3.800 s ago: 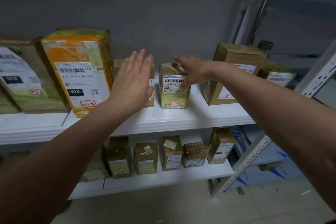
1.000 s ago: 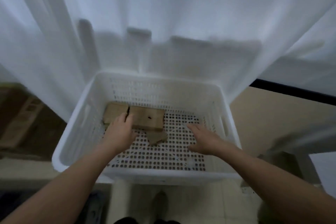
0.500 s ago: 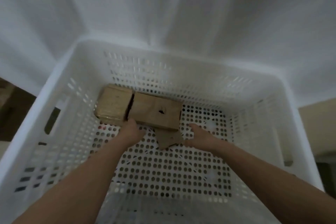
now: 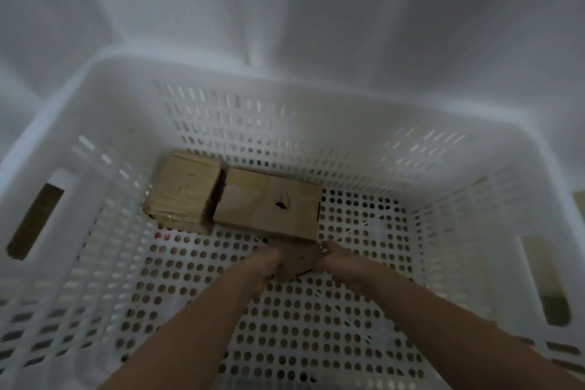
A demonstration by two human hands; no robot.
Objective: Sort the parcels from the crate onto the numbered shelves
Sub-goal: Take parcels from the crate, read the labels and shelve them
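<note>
Cardboard, thin and flat, makes up the small parcel point(image 4: 297, 258) at the middle of the crate point(image 4: 316, 98) floor. The left grip point(image 4: 264, 263) and right grip point(image 4: 332, 258) pinch its opposite edges with curled fingers. It probably handles light and bendy, so support both edges. The square parcel point(image 4: 185, 190) and long parcel point(image 4: 269, 203) touch near the far-left corner.

Crate point(image 4: 104, 123) white perforated plastic, smooth; parcels point(image 4: 269, 206) matt brown cardboard; backdrop point(image 4: 316, 9) white cloth

A white curtain point(image 4: 316, 9) hangs in folds under dim light.
</note>
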